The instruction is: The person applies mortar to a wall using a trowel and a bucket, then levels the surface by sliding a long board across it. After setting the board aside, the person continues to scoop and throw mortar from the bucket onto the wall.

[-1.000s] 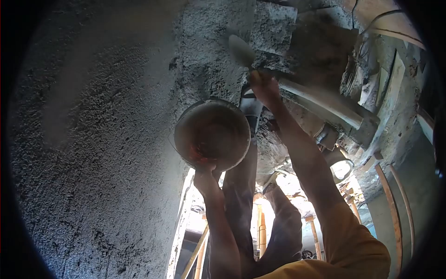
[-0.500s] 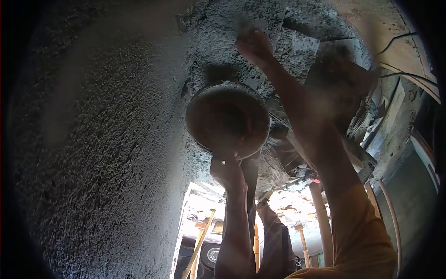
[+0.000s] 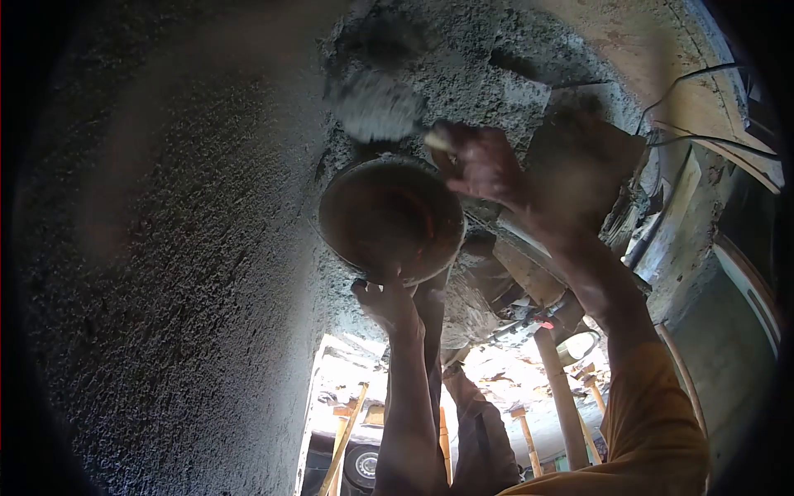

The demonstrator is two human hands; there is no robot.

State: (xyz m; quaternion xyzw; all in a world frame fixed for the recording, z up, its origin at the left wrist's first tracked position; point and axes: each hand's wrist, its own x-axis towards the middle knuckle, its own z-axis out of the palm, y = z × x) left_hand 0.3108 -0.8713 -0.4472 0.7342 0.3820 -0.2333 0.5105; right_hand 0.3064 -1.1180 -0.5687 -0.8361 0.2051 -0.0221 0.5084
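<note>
Gripping a trowel [image 3: 374,106] in the right hand [image 3: 484,165] above the left hand's [image 3: 385,302] pan [image 3: 390,217].

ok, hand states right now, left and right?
Left hand: closed, gripping the mortar pan at its lower edge, holding it up.
Right hand: closed on the trowel handle; blade blurred.

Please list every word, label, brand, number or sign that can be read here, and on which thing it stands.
None can be read. The pan in the left hand, the trowel in the right hand and the rough plastered wall show no letters or numbers. The vehicle wheel far below is too small and dim to show any marking.
</note>
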